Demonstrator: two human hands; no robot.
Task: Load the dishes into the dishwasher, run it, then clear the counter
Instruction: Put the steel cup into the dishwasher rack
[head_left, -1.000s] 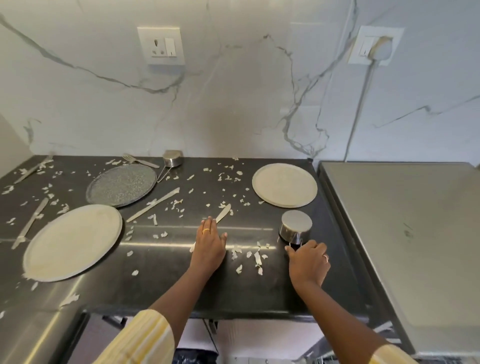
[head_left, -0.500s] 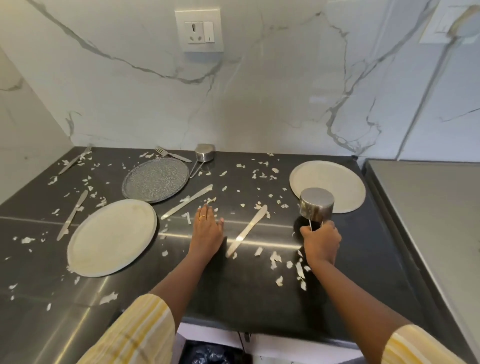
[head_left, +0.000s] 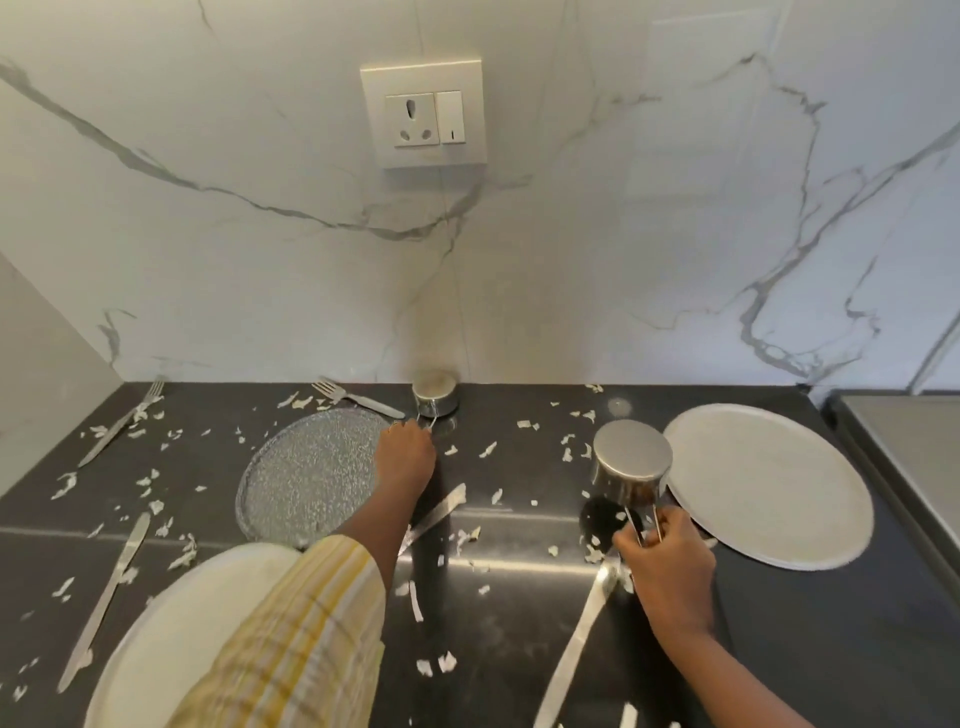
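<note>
My right hand (head_left: 667, 558) grips the wire handle of an upturned steel cup (head_left: 631, 462), which hangs tilted just above the dark counter (head_left: 519, 613). My left hand (head_left: 408, 457) reaches to the back and its fingers are at the wire handle of a second steel cup (head_left: 435, 392) by the wall; the grip itself is hidden. A grey speckled plate (head_left: 306, 473) lies left of that hand. A cream plate (head_left: 769, 491) sits at the right, another cream plate (head_left: 187, 634) at the front left under my sleeve.
Knives (head_left: 574, 639) (head_left: 106, 592) (head_left: 434, 512) and forks (head_left: 356, 397) (head_left: 122, 421) lie scattered among white scraps all over the counter. A steel appliance top (head_left: 904, 447) borders the right edge. A wall socket (head_left: 423, 111) is above.
My left hand left the counter middle and reached back to the far cup. My right hand lifted its cup by the handle. The view swung left and closer.
</note>
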